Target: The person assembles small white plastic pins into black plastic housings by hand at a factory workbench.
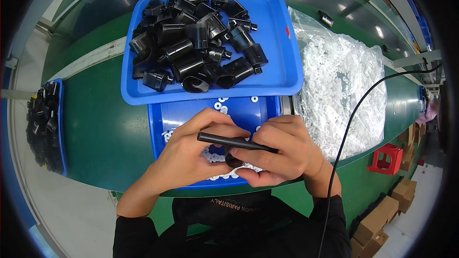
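Over the lower blue tray [160,110] my two hands are close together. My left hand [189,148] is closed on a small black plastic part [233,159], mostly hidden between the fingers of both hands. My right hand [287,149] grips a thin black rod-shaped tool [222,140], which lies across the gap with its blunt end toward my left hand. Its other end disappears among my right fingers, and these also come up against the black part. Small white washers [214,156] lie in the tray below and around my hands.
A larger blue tray [275,74] heaped with black plastic fittings [184,48] overlaps the lower tray's far side. On the right lies a clear bag of white washers [339,91], with a black cable [349,122] hanging across it. Another tray of black parts [45,124] stands far left.
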The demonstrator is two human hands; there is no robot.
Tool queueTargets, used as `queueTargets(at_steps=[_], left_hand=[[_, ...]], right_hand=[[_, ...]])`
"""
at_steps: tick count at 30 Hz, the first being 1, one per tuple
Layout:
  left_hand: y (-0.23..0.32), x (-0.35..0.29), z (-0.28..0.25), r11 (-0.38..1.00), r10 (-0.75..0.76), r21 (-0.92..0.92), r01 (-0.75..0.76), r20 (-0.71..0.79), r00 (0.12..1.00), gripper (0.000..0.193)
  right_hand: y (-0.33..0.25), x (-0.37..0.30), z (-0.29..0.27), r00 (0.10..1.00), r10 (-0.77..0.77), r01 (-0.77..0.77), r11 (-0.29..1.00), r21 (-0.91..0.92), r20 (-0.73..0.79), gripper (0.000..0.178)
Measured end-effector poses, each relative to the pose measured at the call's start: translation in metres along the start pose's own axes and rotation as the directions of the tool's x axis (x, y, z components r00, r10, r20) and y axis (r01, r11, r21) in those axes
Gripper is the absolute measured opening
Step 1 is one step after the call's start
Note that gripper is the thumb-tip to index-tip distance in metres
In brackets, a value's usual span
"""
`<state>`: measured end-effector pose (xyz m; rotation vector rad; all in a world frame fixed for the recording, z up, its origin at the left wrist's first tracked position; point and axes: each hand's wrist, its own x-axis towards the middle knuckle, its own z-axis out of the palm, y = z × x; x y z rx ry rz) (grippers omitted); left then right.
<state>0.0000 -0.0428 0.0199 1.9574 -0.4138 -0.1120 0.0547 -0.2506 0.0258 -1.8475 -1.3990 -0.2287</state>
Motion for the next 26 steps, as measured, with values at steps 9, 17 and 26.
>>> queueTargets(at_steps=[9,17,26], left_hand=[[-0.004,0.0,-0.001,0.999,-0.035,-0.036,0.035,-0.003,0.999,0.043],[-0.02,-0.008,0.014,0.952,-0.052,-0.306,0.016,-0.107,0.993,0.042],[-0.02,-0.003,0.013,0.981,0.184,-0.038,-0.188,-0.1,0.978,0.034]], right_hand=[[0.012,-0.002,-0.003,0.997,0.074,-0.073,0.992,0.099,-0.014,0.044],[0.004,-0.01,-0.01,0.884,0.466,-0.338,0.694,0.636,-0.039,0.035],[-0.008,0.021,-0.011,0.84,0.338,-0.161,0.903,0.399,-0.425,0.043]])
